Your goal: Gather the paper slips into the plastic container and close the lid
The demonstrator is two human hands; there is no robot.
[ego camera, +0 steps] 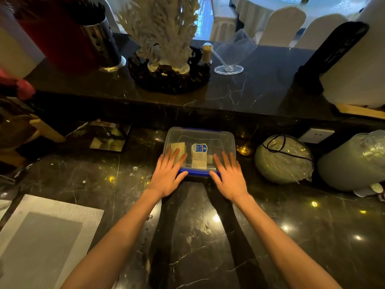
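A clear plastic container (208,135) with blue clips stands on the black marble counter, its transparent lid lying on top. Through the lid I see paper slips (178,147) at the left and a white label with a blue badge (199,155) in the middle. My left hand (168,174) lies flat on the lid's near left corner, fingers spread, thumb along the blue front clip (198,172). My right hand (229,177) lies flat on the near right corner in the same way. Neither hand grips anything.
A raised ledge behind the container carries a white coral ornament (164,34), a steel cylinder (104,42) and a clear tilted stand (231,53). A wrapped round object (284,159) sits at the right, a grey placemat (41,236) at the near left, a square tray (106,136) at the left.
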